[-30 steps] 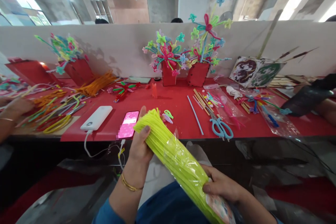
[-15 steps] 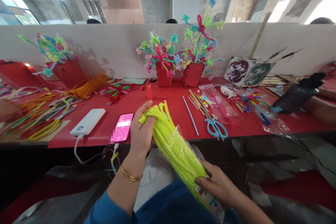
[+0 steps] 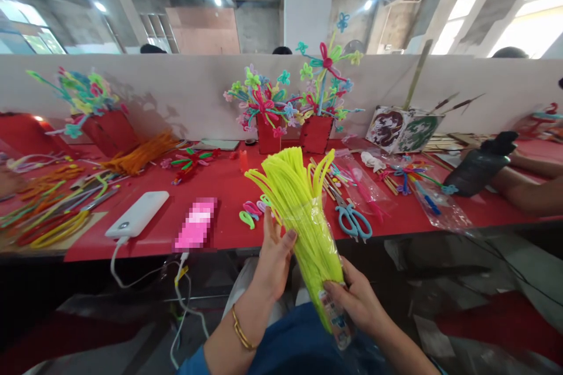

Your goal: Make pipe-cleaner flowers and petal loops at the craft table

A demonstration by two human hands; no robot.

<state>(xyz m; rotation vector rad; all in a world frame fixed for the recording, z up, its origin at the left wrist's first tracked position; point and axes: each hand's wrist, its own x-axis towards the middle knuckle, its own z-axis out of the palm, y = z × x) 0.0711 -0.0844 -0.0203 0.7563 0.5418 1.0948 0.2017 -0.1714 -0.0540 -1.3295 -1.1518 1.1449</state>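
A bundle of yellow-green pipe cleaners (image 3: pixel 303 234) in a clear plastic bag is held over the table's front edge, its loose ends fanned out at the top. My right hand (image 3: pixel 358 296) grips the bag's lower part, thumb on top near the printed label. My left hand (image 3: pixel 275 255) is at the bundle's left side, thumb and fingers around its edge below the fanned ends. Small curled pipe-cleaner pieces (image 3: pixel 251 210) lie on the red table just left of the bundle. Blue-handled scissors (image 3: pixel 352 220) rest to its right.
A white power bank (image 3: pixel 138 214) and a pink-screened phone (image 3: pixel 196 224) with cables lie at left. Red boxes of pipe-cleaner flowers (image 3: pixel 316 133) stand along the white partition (image 3: pixel 189 85). At right are a dark bottle (image 3: pixel 477 170) and another person's arm.
The bundle has become more upright and its ends have spread out. My left hand has moved from the top ends down to the bundle's side. Small curled pieces now show on the table.
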